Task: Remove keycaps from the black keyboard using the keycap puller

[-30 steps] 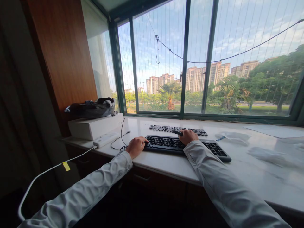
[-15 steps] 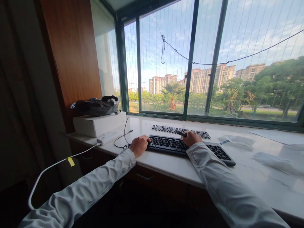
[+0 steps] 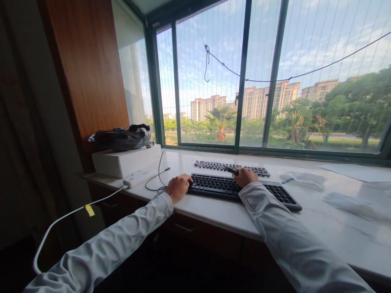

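Note:
A black keyboard (image 3: pixel 220 185) lies on the white counter (image 3: pixel 214 207) in front of the window. My left hand (image 3: pixel 178 187) curls round the keyboard's left end, fingers bent against its edge. My right hand (image 3: pixel 246 176) rests over the keys near the middle, closed round a small dark stick-like object (image 3: pixel 231 170) that points up and left. Behind the keyboard lies a row of loose dark keycaps or a second key layer (image 3: pixel 232 167).
A white box (image 3: pixel 126 160) with a dark bundle (image 3: pixel 120 138) on top stands at the counter's left. A white adapter (image 3: pixel 139 178) with a white cable hangs off the left edge. Crumpled clear plastic (image 3: pixel 302 179) and paper (image 3: pixel 357 173) lie at the right.
Both hands stay on the keyboard; only the camera view has shifted slightly.

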Demonstrator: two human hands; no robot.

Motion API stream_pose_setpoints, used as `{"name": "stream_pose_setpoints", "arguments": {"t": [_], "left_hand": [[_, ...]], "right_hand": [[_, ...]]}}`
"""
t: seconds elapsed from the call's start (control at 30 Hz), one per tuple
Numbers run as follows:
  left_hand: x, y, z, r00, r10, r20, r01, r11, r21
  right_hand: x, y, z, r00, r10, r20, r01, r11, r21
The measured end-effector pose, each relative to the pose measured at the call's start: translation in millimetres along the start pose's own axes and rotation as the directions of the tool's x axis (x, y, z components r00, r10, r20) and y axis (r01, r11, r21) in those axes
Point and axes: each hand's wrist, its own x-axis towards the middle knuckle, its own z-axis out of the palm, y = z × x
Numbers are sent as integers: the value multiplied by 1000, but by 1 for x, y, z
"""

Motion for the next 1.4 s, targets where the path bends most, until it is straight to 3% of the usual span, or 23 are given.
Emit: {"name": "stream_pose_setpoints", "arguments": {"t": [0.87, 1.03, 1.1, 1.13, 1.2, 1.27, 1.3, 1.4], "left_hand": [[-1, 0, 2, 999, -28, -17, 26, 996, -82], [-2, 2, -2, 998, -58, 3, 58, 994, -92], [-3, 2, -3, 998, -64, 9, 64, 992, -107], [-3, 2, -3, 998, -60, 10, 60, 991, -118], [-2, 0, -2, 999, -43, 5, 43, 988, -146], [-2, -3, 0, 1000, -24, -4, 23, 984, -178], [-1, -5, 2, 1000, -18, -7, 16, 981, -193], [0, -9, 5, 1000, -12, -10, 9, 976, -218]], "right_hand": [[7, 6, 4, 995, 92, -48, -87, 991, 102], [11, 1, 3, 981, 123, -151, -64, 936, 346], [13, -11, 2, 974, 152, -169, -27, 814, 580], [13, -21, 2, 973, 172, -152, -12, 701, 713], [13, -44, 4, 981, 184, -53, -21, 378, 926], [11, -71, 9, 989, 119, 91, -98, 59, 993], [10, -84, 12, 984, 81, 158, -154, -53, 987], [6, -121, 24, 954, 44, 296, -274, -268, 924]]}}
